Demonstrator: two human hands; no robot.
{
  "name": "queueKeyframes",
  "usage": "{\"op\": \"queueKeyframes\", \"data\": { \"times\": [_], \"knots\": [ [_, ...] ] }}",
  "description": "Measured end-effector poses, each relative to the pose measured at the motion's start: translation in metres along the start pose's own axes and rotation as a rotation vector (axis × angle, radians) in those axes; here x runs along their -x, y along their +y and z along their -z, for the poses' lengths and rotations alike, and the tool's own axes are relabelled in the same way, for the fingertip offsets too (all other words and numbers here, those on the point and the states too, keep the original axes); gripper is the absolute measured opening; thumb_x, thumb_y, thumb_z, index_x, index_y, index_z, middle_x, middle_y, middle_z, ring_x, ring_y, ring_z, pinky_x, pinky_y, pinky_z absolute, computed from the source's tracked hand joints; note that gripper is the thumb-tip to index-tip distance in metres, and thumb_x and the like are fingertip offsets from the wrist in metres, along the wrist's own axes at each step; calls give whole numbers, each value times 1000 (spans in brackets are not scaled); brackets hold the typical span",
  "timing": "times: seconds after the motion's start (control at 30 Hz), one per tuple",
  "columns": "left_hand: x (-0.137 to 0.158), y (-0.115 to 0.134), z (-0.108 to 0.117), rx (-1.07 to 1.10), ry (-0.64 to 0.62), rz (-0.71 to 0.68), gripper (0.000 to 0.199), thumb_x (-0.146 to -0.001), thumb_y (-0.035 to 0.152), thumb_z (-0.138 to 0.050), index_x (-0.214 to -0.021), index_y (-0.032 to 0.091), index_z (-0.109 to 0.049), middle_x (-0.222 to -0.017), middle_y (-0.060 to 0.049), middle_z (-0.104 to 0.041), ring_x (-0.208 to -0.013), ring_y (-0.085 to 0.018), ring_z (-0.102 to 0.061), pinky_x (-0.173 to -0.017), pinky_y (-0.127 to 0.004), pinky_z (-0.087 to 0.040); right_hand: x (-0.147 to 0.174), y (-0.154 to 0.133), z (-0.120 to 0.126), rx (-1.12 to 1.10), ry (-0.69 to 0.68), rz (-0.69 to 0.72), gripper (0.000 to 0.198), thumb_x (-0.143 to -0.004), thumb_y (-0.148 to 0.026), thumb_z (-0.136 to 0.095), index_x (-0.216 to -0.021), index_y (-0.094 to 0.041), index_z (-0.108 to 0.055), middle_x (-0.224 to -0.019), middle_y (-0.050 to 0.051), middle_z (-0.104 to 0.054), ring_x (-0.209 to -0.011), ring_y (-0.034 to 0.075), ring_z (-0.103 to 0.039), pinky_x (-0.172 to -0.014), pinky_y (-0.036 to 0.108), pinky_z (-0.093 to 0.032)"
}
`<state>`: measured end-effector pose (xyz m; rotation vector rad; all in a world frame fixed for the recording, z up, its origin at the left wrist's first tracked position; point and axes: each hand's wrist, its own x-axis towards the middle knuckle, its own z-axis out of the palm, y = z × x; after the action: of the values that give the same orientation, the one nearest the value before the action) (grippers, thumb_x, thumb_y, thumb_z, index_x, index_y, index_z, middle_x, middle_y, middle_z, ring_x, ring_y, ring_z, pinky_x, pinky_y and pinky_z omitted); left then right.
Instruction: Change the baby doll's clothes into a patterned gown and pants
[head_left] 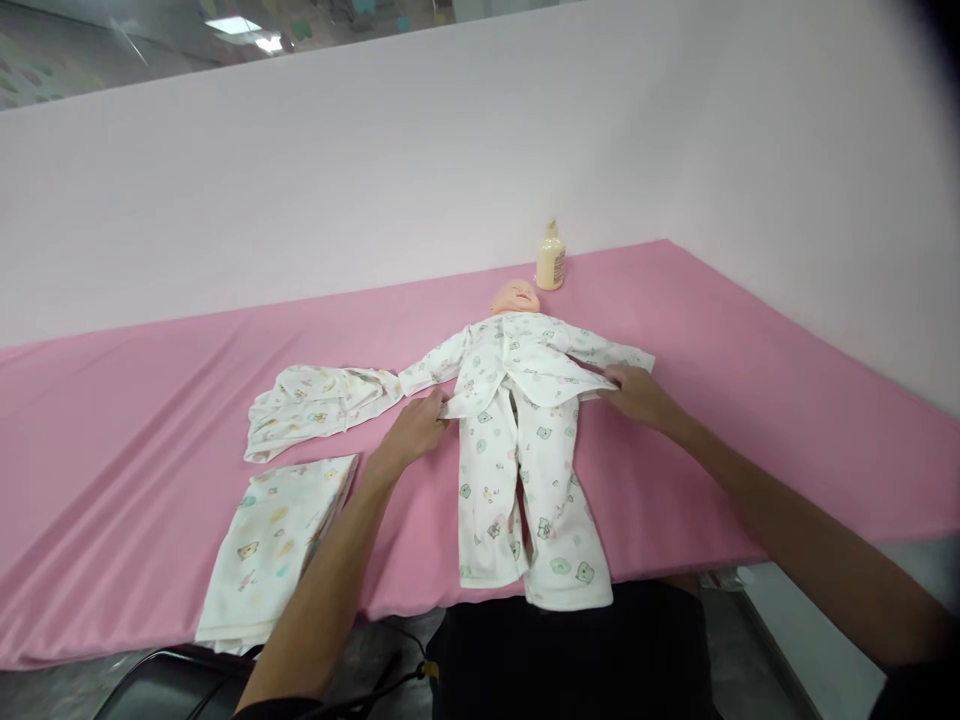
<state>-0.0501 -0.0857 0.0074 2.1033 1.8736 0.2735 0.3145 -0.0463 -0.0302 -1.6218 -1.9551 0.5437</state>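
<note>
A baby doll (516, 296) lies on its back, dressed in a white printed baby shirt (484, 352) and matching printed trousers (551, 500). Only its head shows; arms and legs are covered by the cloth. My left hand (420, 428) is closed on the shirt's lower corner at the left. At the right, my right hand (637, 393) pinches the opposite lower corner. Between the two hands the hem is spread across the top of the trousers. The trouser legs reach the table's front edge, with a gap between them.
Left of the doll, a crumpled printed cloth (315, 405) touches the shirt's sleeve end. A folded printed cloth (277, 545) lies nearer the front edge. A cream pump bottle (550, 260) stands behind the head, by the white wall (420, 170). Pink fabric (150, 430) covers the table.
</note>
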Motion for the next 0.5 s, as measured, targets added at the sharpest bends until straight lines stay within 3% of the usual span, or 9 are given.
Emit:
{"op": "queueKeyframes", "data": {
  "times": [0.2, 0.3, 0.4, 0.5],
  "knots": [
    [3, 5, -6, 50, -46, 4, 2, -87, 22, -48, -85, 21, -48, -88, -5, -65, -79, -22, -58, -63, -29, -37, 11, -12, -16, 86, -85, 125, 29, -90, -44, -52, -71, -24, -46, -80, 4, -60, -77, 23, -58, -66, 34, -43],
    [9, 9, -4, 12, -124, 0, 13, -91, 28, -44, -81, 21, -40, -84, -4, -62, -76, -21, -56, -60, -28, -35, 19, -14, -17, 161, -90, 211, 32, -95, -50, -46, -76, -24, -50, -88, 6, -61, -89, 26, -59, -78, 39, -47],
    [17, 16, -2, -36, -139, -3, 8, -94, 27, -39, -92, 22, -45, -87, -4, -64, -79, -22, -58, -62, -29, -36, 28, -12, -16, 284, -35, 252, 32, -98, -45, -43, -74, -24, -46, -88, 8, -60, -89, 27, -59, -83, 43, -47],
    [23, 28, -2, -127, 14, 24, 26, -91, 18, -40, -115, 22, -49, -97, -5, -66, -84, -23, -60, -65, -30, -37, 37, -16, -14, 339, 100, 260, 22, -97, -37, -46, -82, -22, -51, -92, 9, -61, -88, 26, -59, -83, 42, -47]
  ]
}}
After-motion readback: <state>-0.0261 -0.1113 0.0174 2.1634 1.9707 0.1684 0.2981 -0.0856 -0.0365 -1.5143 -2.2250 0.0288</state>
